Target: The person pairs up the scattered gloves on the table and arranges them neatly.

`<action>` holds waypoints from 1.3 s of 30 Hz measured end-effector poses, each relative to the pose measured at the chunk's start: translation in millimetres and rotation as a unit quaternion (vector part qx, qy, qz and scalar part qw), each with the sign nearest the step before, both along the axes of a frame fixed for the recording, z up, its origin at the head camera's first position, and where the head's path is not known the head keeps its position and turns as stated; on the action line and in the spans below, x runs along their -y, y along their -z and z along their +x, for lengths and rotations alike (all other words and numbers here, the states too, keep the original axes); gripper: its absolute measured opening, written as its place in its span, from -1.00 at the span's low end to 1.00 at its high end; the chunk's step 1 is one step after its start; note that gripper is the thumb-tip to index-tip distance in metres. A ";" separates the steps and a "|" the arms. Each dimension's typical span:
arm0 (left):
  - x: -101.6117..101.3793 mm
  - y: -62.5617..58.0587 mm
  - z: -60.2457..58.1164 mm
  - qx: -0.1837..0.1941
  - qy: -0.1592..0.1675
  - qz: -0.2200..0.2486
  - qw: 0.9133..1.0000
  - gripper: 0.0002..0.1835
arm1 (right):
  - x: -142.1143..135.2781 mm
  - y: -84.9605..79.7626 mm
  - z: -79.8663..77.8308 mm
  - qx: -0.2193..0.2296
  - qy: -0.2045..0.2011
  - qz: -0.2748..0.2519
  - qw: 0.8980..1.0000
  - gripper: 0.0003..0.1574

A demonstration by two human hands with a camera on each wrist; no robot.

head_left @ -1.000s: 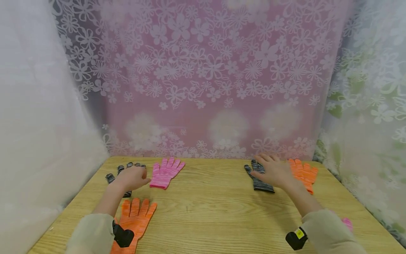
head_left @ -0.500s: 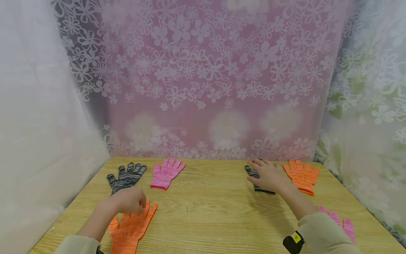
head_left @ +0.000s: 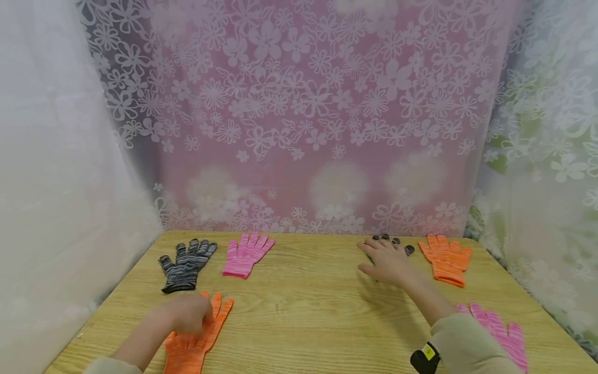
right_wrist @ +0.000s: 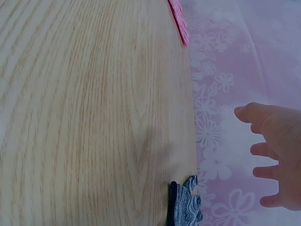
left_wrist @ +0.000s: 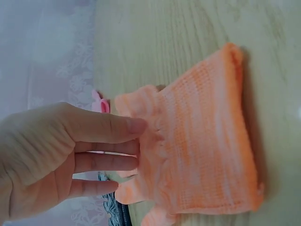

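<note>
"Under your left hand (head_left: 187,314), what lies there?"

"The near orange glove (head_left: 184,356), its cuff toward me. My fingers bend down over its finger end; whether they pinch it, I can't tell."

"And your right hand (head_left: 389,264)?"

"Its fingers are spread apart over the dark striped glove (right_wrist: 186,207), partly hiding it."

"What else?"

"Just beyond my left fingers, a second dark glove (head_left: 184,267) and, right of that, the far pink glove (head_left: 245,256). Right of my right hand lies the far orange glove (head_left: 447,259); closer to me, the near pink glove (head_left: 502,332) is partly behind my sleeve (head_left: 472,343)."
</note>
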State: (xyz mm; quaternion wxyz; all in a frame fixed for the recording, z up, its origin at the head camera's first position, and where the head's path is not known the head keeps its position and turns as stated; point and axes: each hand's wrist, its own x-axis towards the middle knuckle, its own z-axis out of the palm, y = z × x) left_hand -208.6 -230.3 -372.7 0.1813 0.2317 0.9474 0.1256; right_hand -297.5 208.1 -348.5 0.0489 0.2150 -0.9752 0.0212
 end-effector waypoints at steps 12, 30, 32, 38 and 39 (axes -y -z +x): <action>-4.9 14.7 0.2 -0.093 0.044 -0.011 0.995 -0.52 | 1.1 4.3 -3.5 -0.007 0.000 0.003 1.000 -0.25; -26.7 -13.6 -8.6 -0.116 0.090 0.066 0.987 -0.52 | -43.6 2.1 -18.2 -0.019 0.044 -0.024 0.999 -0.27; -31.5 -19.4 -9.7 -0.130 0.095 0.064 0.985 -0.58 | -47.1 -0.7 -18.3 -0.020 0.051 -0.026 0.998 -0.27; -43.9 -28.9 -8.4 -0.154 0.102 0.060 0.981 -0.73 | -55.7 -4.4 -22.3 -0.005 0.064 -0.029 0.998 -0.26; -46.3 -29.7 -8.0 -0.155 0.101 0.062 0.981 -0.73 | -58.3 -4.2 -23.3 -0.004 0.065 -0.030 0.997 -0.26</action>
